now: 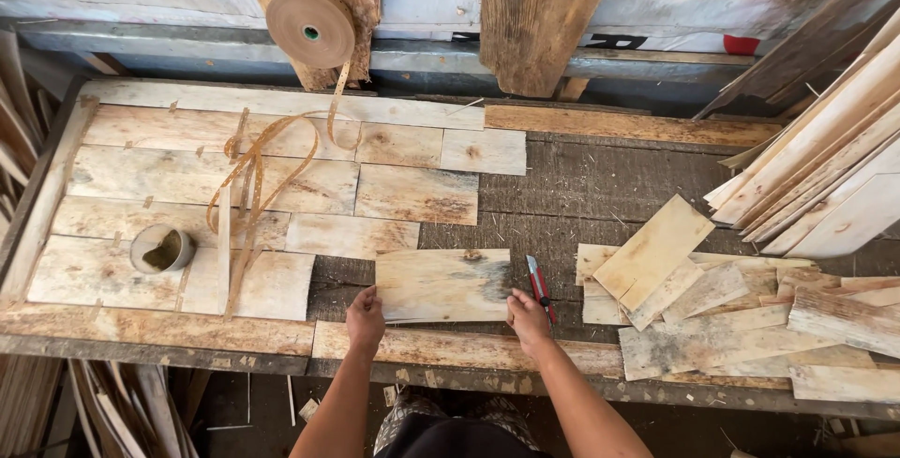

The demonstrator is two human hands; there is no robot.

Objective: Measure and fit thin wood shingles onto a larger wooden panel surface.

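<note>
The long, dark, rough wooden worktop [600,186] is carrying a patchwork of pale veneer sheets [187,177] laid edge to edge on the left, and a loose heap of pale offcut pieces [712,308] on the right. Between them, a pale rectangular veneer sheet with a dark knot stain [441,285] is lying with its long axis left to right, right at the near edge. The left hand [366,317] is pinching its near left corner, the right hand [527,313] gripping its near right corner, both equally close. A red-handled utility knife [539,287] is resting just beside the right hand. Bare dark boards are showing beyond the sheet.
</note>
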